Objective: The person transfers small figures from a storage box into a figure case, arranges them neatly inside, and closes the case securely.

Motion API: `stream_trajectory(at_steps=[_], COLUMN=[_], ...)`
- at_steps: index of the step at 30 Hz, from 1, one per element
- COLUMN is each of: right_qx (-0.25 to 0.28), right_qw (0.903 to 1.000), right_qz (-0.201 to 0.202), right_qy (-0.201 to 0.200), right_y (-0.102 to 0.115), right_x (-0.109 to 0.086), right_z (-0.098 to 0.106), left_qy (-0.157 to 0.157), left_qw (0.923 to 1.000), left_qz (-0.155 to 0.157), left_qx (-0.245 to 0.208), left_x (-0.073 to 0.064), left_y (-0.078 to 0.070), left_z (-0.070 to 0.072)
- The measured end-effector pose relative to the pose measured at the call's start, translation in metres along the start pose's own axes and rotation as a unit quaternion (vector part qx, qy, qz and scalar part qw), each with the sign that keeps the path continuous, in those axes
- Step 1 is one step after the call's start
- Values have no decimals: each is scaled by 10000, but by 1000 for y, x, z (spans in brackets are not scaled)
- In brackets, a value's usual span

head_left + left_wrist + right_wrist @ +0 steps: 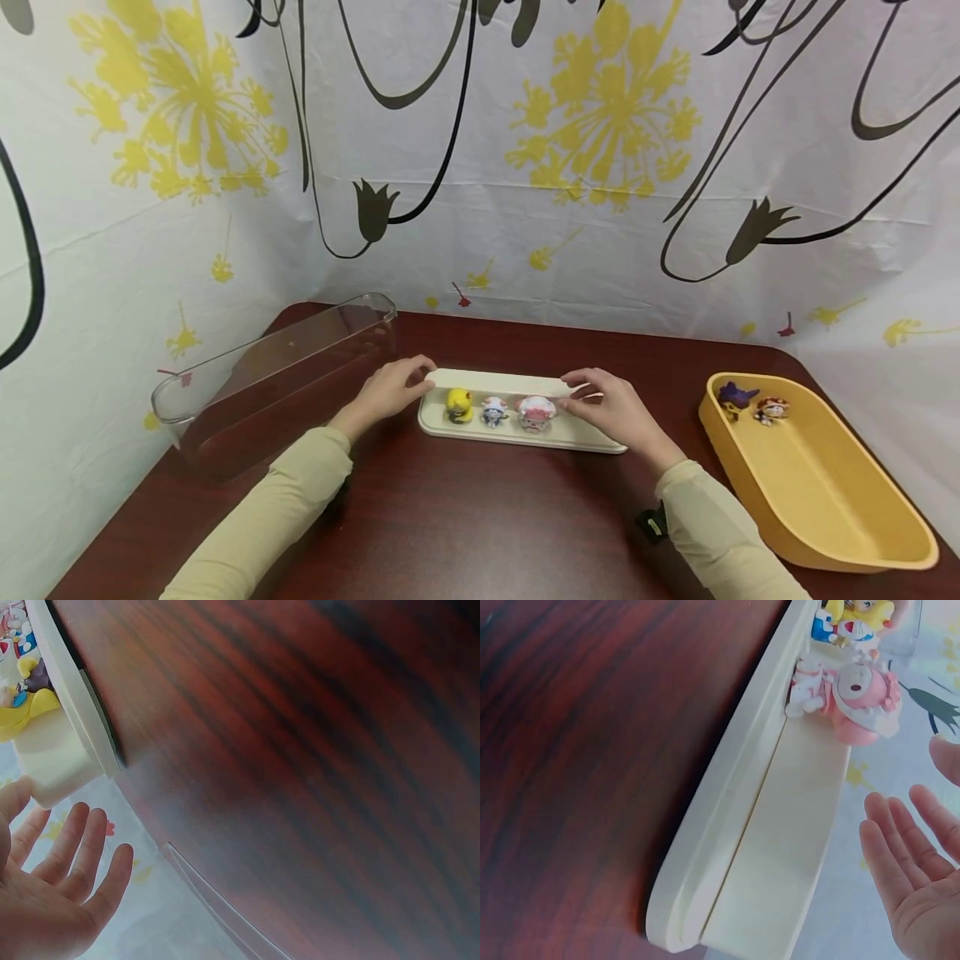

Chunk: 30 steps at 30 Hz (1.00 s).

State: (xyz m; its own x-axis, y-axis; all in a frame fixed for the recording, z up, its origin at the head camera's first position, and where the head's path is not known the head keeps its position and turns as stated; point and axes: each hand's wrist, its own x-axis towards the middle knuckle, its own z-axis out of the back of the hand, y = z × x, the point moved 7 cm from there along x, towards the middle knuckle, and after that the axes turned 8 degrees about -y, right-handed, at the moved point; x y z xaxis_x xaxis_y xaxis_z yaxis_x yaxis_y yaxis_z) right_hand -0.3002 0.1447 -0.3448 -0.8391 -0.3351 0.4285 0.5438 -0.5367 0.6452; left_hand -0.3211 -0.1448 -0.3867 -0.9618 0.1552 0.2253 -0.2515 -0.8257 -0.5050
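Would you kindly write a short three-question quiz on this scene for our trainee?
1. How many small figurines are on the long, cream, round-cornered tray?
2. True or false: the long, clear, see-through bin is left of that tray.
3. Which is nearest the right hand: (a) the yellow figurine, (b) the blue-and-white figurine, (c) the pink-and-white figurine?

Key: 1. Three. 2. True. 3. (c).

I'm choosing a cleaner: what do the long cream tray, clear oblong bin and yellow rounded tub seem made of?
Long cream tray: probably satin plastic; even colour, smooth rounded edges. Clear oblong bin: likely glossy hard plastic, see-through with bright rim highlights, possibly glass. Yellow rounded tub: apparently plastic, softly shiny, evenly coloured.
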Motion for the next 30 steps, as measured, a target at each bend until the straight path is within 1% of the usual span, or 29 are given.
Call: stream_trajectory(at_steps=[8, 13, 18, 30], right_qx=[-163, -456, -774, -1198], right_qw=[9998, 9989, 9969, 9926], right_qz=[-98, -125, -160, -136], right_qy=[-52, 4, -24, -143], right_y=[-4, -5, -8, -13], right_x=[3, 3, 3, 4], right_z=[15, 28, 41, 72], left_qy=[25, 29, 22, 31], left_qw=[10000, 10000, 10000, 10000], left_qz=[40, 47, 41, 51], left_qx=[2, -6, -3, -16], left_x=[0, 1, 1, 0], left_y=[-1, 0, 0, 0], left_z=[1, 0, 0, 0])
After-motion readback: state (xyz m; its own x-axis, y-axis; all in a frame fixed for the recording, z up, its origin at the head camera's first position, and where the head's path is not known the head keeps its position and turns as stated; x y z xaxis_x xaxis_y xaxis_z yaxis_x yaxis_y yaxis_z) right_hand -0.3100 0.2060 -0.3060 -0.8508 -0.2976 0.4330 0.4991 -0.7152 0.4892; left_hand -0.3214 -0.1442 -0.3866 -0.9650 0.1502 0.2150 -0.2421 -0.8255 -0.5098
